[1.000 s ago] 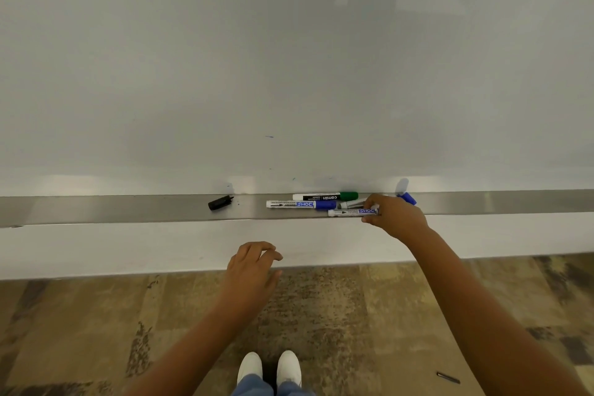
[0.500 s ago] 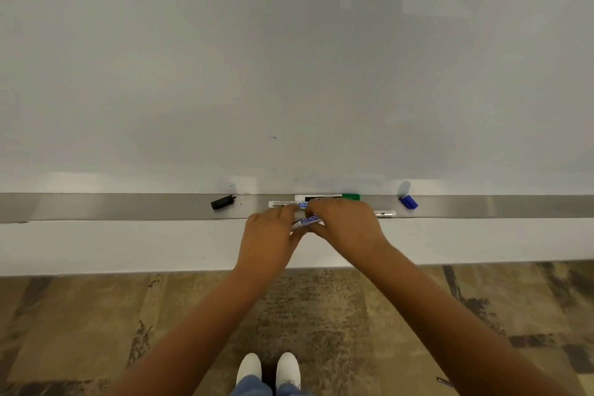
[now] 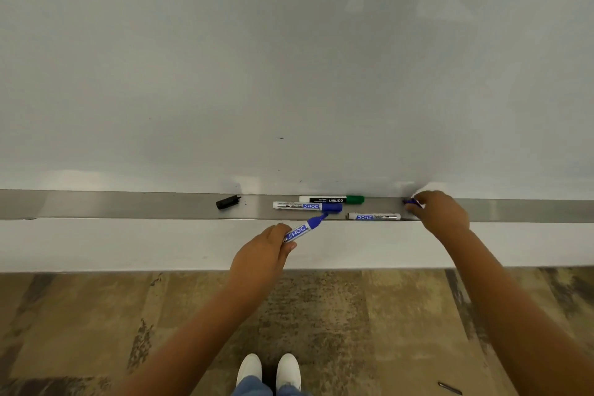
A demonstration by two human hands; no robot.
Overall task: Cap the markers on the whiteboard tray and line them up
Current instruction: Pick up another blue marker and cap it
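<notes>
We're seeing the left hand (image 3: 262,255) at frame centre, fingers clamped around an uncapped blue marker (image 3: 302,229), holding it just below the tray (image 3: 128,206) with the tip angled up-right toward the tray's front edge. The right hand (image 3: 442,214) is reaching to the right of centre, fingertips pinching the loose blue cap (image 3: 409,201) on the tray. Lying on the tray: a green-capped marker (image 3: 332,199) along the back by the whiteboard (image 3: 289,58), a capped blue marker (image 3: 307,206) just in front of it, another uncapped marker (image 3: 374,217) at the front edge, and a black cap (image 3: 228,201) well apart to the left. White shoes (image 3: 268,371) are showing at bottom centre.
</notes>
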